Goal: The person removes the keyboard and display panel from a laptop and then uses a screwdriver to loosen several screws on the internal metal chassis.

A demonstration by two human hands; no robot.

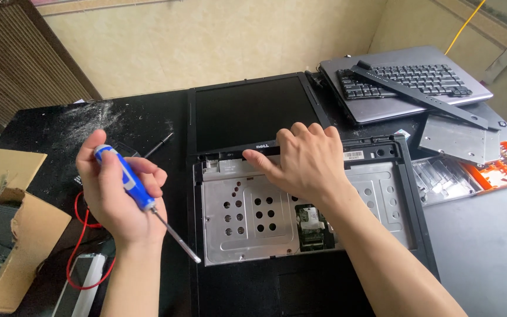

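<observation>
At centre frame the right hand (303, 164) presses flat and open on the laptop (247, 217), steadying it, while the left hand (118, 191) grips a screwdriver (142, 196) (tip clear of the metal).

Two bare hands (309, 164) and forearms, no sleeves, gloves, rings or watch.

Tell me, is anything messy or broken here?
Yes. The black laptop lies opened, keyboard gone, bare silver metal plate showing. White dust is scattered on the black table, and a loose grey strip lies across another laptop's keyboard.
</observation>
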